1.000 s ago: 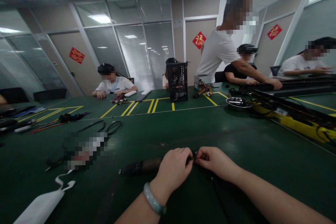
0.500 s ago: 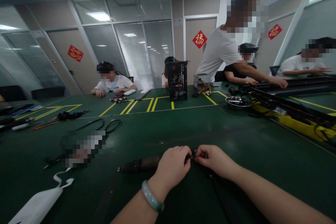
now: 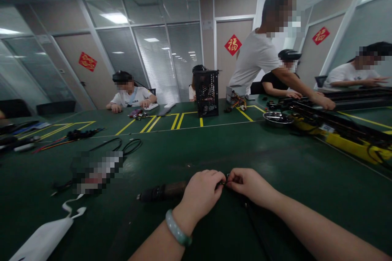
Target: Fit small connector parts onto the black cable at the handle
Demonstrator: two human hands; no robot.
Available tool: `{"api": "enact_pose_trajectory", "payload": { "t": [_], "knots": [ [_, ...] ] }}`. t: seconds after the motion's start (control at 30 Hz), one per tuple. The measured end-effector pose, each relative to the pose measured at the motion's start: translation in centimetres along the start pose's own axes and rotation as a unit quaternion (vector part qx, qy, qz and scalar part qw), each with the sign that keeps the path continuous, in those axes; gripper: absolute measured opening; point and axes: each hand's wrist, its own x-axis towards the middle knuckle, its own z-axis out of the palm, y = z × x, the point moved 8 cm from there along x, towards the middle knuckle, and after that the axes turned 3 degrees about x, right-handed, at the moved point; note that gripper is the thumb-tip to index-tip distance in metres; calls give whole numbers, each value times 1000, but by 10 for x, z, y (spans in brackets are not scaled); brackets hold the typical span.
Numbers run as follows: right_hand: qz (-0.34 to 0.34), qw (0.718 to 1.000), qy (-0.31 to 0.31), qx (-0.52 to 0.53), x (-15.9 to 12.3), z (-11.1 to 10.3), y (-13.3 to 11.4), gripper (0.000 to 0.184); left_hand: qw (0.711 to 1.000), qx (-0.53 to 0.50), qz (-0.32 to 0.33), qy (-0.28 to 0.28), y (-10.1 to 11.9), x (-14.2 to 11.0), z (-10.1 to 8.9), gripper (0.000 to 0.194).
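Note:
My left hand (image 3: 203,191) and my right hand (image 3: 248,183) meet at the middle of the green mat, their fingertips pinching a small dark part (image 3: 226,182) that is mostly hidden and too small to identify. A jade bangle (image 3: 177,227) circles my left wrist. Under my left hand lies a black and brown cylindrical tool (image 3: 162,191), its far end hidden by the hand. A black cable (image 3: 255,224) runs toward me from below my right hand.
Coiled black cables (image 3: 130,147) and a pixelated object (image 3: 96,173) lie to the left, with a white mask (image 3: 45,238) near the front. Ahead stand a black computer case (image 3: 206,94) and a metal bowl (image 3: 277,118). Co-workers handle parts across the table.
My hands stay pinched together at the small part. The whole view has shifted only slightly.

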Motion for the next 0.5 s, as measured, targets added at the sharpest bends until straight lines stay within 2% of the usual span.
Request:
{"api": "enact_pose_trajectory", "payload": {
  "t": [0.5],
  "knots": [
    [3, 1000, 4, 16, 0, 0, 0, 10, 1000, -9, -19, 10, -5, -1, 0, 11]
  ]
}}
